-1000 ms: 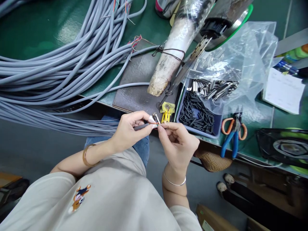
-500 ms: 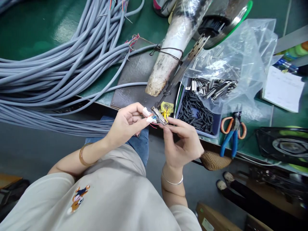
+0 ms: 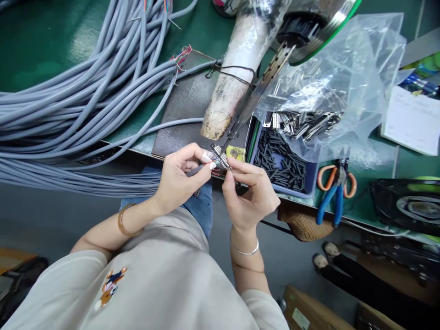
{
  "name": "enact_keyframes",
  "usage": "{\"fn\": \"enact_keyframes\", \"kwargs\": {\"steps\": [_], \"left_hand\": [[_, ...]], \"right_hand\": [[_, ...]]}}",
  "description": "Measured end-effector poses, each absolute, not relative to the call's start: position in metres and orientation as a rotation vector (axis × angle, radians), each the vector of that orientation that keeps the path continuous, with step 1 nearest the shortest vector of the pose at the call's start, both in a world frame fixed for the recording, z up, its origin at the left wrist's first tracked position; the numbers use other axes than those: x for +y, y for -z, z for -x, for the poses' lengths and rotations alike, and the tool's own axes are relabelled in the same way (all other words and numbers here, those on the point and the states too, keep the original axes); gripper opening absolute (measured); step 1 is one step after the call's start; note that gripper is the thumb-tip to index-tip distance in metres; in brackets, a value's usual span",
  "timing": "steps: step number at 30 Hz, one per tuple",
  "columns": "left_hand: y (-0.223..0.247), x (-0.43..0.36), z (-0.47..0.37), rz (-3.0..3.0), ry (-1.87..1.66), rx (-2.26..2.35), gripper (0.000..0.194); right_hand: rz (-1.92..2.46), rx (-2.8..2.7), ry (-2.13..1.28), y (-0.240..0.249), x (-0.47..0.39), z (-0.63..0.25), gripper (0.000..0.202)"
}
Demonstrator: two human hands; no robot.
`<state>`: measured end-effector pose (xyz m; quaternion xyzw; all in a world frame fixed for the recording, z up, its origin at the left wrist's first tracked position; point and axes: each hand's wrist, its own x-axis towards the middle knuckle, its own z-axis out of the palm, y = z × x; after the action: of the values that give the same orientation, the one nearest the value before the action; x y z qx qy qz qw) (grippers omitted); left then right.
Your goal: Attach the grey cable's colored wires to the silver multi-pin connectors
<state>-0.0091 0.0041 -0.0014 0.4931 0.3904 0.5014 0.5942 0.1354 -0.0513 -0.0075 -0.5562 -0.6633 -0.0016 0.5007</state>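
Cables [image 3: 103,96] are all blue-grey, on a dark green tabletop [image 3: 37,50]. D-sub connector [image 3: 221,156] is silver and black, its thin wires [image 3: 215,162] red and green-ish. Tray [image 3: 292,191] is dusty blue, tubing bits [image 3: 266,151] straight-up black. Tool handles: one pair blue [image 3: 338,205], the other orange [image 3: 354,187]. T-shirt's [image 3: 154,284] plain pale beige apart from a brown, navy and white cartoon embroidery [image 3: 110,289]; jeans [image 3: 204,215] blue, basket [image 3: 309,228] tan with a woven pattern.

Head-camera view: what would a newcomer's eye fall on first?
Probably the grey cables sweeping across the left side of the green bench. Next, at its near edge, the left hand holds a cable end with coloured wires, and the right hand a metal connector beside them. A blue tray of small black pieces sits beyond the right hand.
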Motion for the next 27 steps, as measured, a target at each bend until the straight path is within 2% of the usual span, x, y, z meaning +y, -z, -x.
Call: {"fn": "enact_keyframes", "kwargs": {"steps": [7,19,27], "left_hand": [[0.003,0.010,0.010,-1.238,-1.214,0.893,0.009],[-0.003,0.012,0.010,-1.254,-1.186,0.942,0.014],[-0.001,0.008,0.014,-1.144,-1.038,0.966,0.014]], "right_hand": [[1.296,-1.557,-0.095,0.009,-0.043,-0.137,0.021],[1.318,-1.619,0.032,0.001,-0.038,-0.137,0.019],[1.336,-1.671,0.076,0.007,-0.045,-0.139,0.020]]}}
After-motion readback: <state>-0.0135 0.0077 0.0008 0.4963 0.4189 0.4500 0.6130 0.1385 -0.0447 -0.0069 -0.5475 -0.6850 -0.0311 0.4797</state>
